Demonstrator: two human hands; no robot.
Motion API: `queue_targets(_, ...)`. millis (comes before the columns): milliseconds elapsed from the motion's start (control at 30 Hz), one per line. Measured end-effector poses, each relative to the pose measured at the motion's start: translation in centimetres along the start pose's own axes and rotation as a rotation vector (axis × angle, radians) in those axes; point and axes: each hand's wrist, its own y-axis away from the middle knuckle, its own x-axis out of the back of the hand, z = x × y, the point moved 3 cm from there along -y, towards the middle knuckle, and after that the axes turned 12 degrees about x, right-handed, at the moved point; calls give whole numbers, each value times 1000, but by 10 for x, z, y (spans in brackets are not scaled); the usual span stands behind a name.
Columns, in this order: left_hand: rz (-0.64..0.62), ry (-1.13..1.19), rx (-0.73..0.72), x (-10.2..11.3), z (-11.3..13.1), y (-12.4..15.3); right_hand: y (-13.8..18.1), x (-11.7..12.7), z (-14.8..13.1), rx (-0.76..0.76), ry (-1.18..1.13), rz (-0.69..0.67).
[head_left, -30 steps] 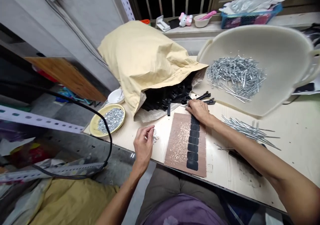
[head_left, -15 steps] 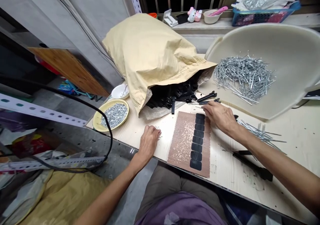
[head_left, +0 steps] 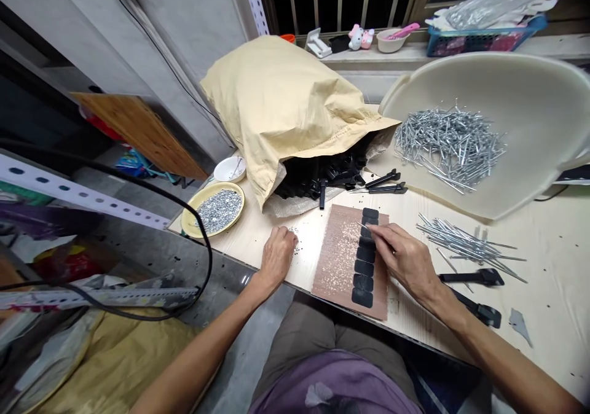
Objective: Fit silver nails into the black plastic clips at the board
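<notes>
My right hand (head_left: 408,263) pinches a thin metal pin (head_left: 362,224), its tip pointing left over a column of black rounded pieces (head_left: 364,268). Those pieces lie along the right part of a brown board (head_left: 328,279), whose left part is strewn with pale specks. To the left of the board rests my left hand (head_left: 278,255), fingers curled together on the table beside a few tiny bits (head_left: 296,249). Whatever its fingertips hold is hidden or too small to make out. Farther left, a yellow bowl (head_left: 188,222) holds many small silvery parts.
A cream sack (head_left: 281,94) spills black plastic parts (head_left: 329,177) behind the board. At the right, a large white scoop (head_left: 534,113) holds a heap of metal rods (head_left: 449,147). More loose rods (head_left: 470,242) and black handles (head_left: 479,277) lie near my right forearm. A white bowl (head_left: 230,169) stands back left.
My right hand has moved from the black parts by the sack's mouth toward me, over the black pieces, with the pin in its fingers. My left hand has hardly moved.
</notes>
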Motion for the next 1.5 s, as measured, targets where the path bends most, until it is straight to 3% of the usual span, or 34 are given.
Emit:
queue_targets(467,31,-59,-125,1,3,-4,-1,-27,-23,-31,-193,87)
queue_targets(600,-5,393,37,9,12,-7,-10,-32,-38,-32,-239,40)
queue_targets(767,-280,1292,462,7,37,-6,-18,-40,-51,-5,-203,-10)
queue_targets(900,-385,1616,548,7,57,-5,-18,-42,-49,-29,-137,-28)
queue_targets(1167,-420,1734,593,8,64,-4,-14,-36,-46,-60,-79,-38)
queue_targets(1500,-454,1660,490,-3,62,-7,-7,-34,-44,-87,20,-61)
